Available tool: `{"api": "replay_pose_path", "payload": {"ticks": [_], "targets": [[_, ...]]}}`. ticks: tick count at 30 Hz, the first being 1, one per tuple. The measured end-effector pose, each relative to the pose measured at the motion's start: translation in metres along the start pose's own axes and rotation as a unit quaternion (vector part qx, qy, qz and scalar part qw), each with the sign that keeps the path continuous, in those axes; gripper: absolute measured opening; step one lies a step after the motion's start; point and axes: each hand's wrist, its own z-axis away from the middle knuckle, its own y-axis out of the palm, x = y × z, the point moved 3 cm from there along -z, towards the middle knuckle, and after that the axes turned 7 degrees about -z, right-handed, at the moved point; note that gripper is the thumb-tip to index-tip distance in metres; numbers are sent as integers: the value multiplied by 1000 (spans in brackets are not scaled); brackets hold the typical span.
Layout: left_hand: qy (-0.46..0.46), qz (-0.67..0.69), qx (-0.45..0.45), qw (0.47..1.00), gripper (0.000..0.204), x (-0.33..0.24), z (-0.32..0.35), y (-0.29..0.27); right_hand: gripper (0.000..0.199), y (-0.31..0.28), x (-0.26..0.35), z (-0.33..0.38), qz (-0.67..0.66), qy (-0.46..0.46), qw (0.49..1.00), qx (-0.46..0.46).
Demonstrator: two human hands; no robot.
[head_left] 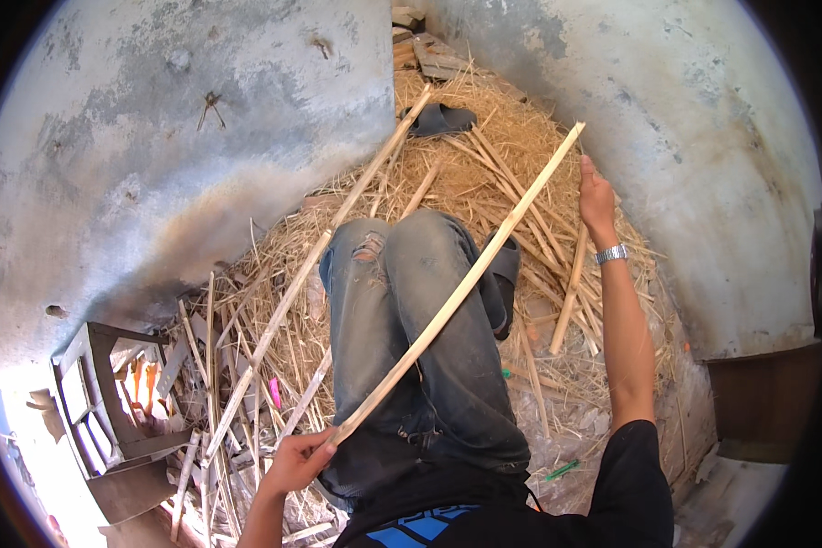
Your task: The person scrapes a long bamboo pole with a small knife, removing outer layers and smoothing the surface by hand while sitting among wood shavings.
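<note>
Across the person's knees in faded grey jeans [429,310], a long pale split cane strip [457,292] is lying slantwise. Left of the knees, a grey plastic crate [100,402] is standing among thin cut sticks [219,365], which suggests that much sorting is already done. Just below the knees, the left hand [294,461] is closing its fingers around the strip's lower end. Beyond the knees, yellow straw [484,128] and more long pale canes [521,210] are waiting, so a good part seems left. Right of the knees, the right hand [596,196], wearing a silver wristwatch [611,254], is touching the strip near its upper end; whether the fingers are closing on it I cannot tell.
</note>
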Motion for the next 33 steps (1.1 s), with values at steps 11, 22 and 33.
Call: {"api": "replay_pose_path", "payload": {"ticks": [11, 22, 33], "targets": [[-2, 12, 21, 1000, 39, -91, -81, 61, 61, 16, 166, 159, -100, -109, 960, 236], [78, 52, 10, 996, 37, -119, -127, 103, 61, 8, 185, 250, 62, -158, 913, 371], [135, -1, -41, 990, 37, -108, -124, 107, 69, 20, 144, 171, 81, -146, 938, 305]]}}
